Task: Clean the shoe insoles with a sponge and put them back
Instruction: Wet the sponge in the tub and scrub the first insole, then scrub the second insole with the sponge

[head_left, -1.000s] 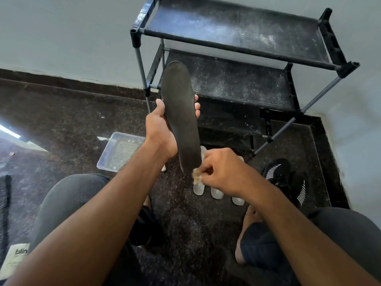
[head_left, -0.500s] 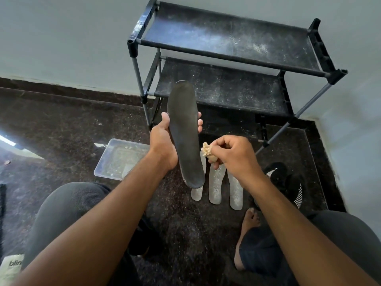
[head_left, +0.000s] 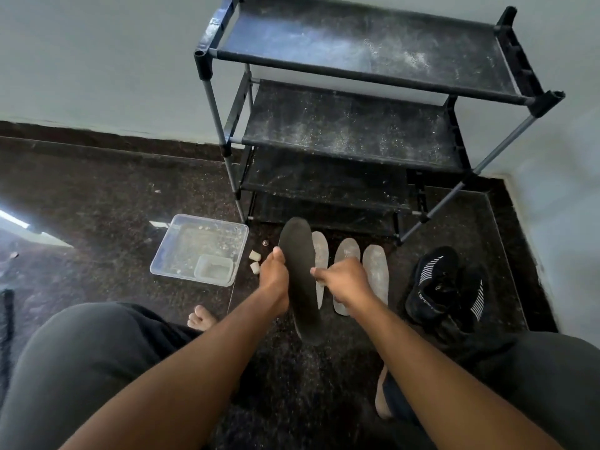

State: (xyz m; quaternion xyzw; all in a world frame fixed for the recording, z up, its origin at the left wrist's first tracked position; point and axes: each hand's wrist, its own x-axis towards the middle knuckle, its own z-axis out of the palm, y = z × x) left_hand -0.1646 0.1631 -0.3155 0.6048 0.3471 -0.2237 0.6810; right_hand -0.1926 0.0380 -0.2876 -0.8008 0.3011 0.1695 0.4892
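Clear plastic tub (head_left: 181, 254) sits on the dark floor at my left, two sponge bits (head_left: 255, 261) just beside it. My left hand (head_left: 274, 277) grips the black insole (head_left: 300, 280), thumb over its edge. My right hand (head_left: 345, 280) curls against the insole's other edge; I cannot tell what it pinches. Three grey insoles (head_left: 375, 271) lie behind. Lettering on the black shoes (head_left: 444, 287) is unreadable.

Dark speckled floor (head_left: 97, 190) bearing a black shoe rack (head_left: 357, 131) against the wall. Before the rack lie a clear plastic tray (head_left: 168, 264), three pale insoles (head_left: 376, 271) side by side, and black shoes (head_left: 444, 287).
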